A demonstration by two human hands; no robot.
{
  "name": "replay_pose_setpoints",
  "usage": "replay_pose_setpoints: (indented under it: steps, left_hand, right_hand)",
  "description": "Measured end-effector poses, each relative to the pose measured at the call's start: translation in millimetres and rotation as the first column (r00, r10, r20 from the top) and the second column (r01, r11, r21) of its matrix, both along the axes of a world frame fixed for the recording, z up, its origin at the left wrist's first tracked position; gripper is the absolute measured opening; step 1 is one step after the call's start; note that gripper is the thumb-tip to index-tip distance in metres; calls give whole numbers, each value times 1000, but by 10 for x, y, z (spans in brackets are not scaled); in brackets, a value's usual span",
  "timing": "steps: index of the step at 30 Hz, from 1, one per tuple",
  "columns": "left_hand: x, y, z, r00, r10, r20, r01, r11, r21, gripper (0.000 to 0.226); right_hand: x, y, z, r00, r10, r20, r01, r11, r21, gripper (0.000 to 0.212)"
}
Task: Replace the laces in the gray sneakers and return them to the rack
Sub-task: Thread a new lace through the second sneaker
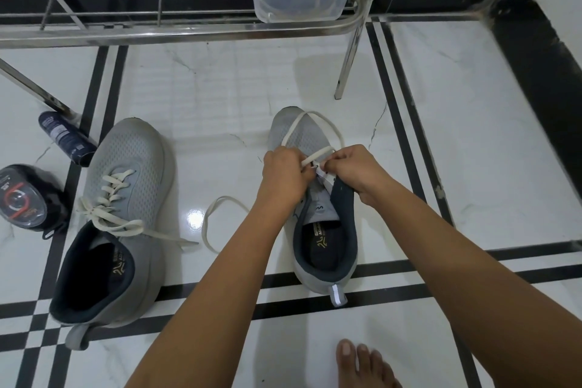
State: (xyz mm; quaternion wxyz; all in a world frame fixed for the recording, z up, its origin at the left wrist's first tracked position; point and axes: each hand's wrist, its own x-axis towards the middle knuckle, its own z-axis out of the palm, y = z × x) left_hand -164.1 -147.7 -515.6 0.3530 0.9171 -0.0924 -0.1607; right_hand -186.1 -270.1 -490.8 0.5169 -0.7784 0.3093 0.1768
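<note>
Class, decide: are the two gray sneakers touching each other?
Apart. The head view shows white floor between the laced sneaker and the sneaker being laced.

1. Open tile between the left sneaker [126, 198] and right sneaker [293, 132], crossed only by a loose lace [204, 224] loop
2. Floor beyond both toes runs free to the rack [189, 33] rail; 1 rack leg [348, 66] stands at its right
3. A dark can [63, 135] and round tin [22, 198] crowd the left sneaker's outer side

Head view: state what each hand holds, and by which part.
Both pinch the white lace: left hand and right hand grip it close to the front eyelets of the sneaker.
</note>
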Motion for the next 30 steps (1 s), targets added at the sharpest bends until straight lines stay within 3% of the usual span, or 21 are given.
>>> replay_pose_setpoints:
  steps: [3,6,10,15,17,19,22,24,26,27,29,30]
  left_hand:
    - [-5,-22,-25,1000,4,4,-4,1000,6,17]
    - [18,-32,-40,1000,8,-3,-8,1000,-4,16]
    - [17,-19,-49,995,75,-70,-82,992,-100,15]
    - [7,-2,51,986,90,-142,-116,976,-185,14]
    - [1,24,127,994,81,-78,-95,977,-191,13]
    - [25,17,251,984,178,9,-169,948,-270,12]
    - [164,-4,415,868,495,-31,-455,769,-449,15]
    - [275,50,409,715,656,-241,-663,528,-531,19]
    - [303,145,333,596,659,-459,-776,324,-542,17]
    - [271,188,283,585,641,-497,-798,344,-495,31]
    - [118,202,214,671,616,-412,-740,584,-332,62]
    - [8,168,193,761,563,-323,-645,708,-286,62]
  right_hand:
    - [-2,9,5,1000,-11,12,11,1000,3,9]
    - [-5,-4,1,1000,-20,8,20,1000,10,13]
    - [-36,-32,20,990,-141,-13,140,964,224,11]
    - [-19,-19,-54,987,-158,-23,159,961,225,14]
    - [-5,5,-47,989,-145,-29,148,966,214,21]
    - [-6,32,-35,991,-134,-21,135,973,188,31]
    - [-15,49,-61,989,-145,-1,143,974,173,39]
    - [-30,59,-58,988,-158,2,155,973,173,37]
    - [-45,61,-57,985,-175,-2,172,965,196,36]
    - [-51,62,-54,983,-183,-2,180,962,204,35]
    - [-46,50,-55,977,-215,8,209,955,211,32]
    - [-50,51,-53,972,-235,10,227,950,214,29]
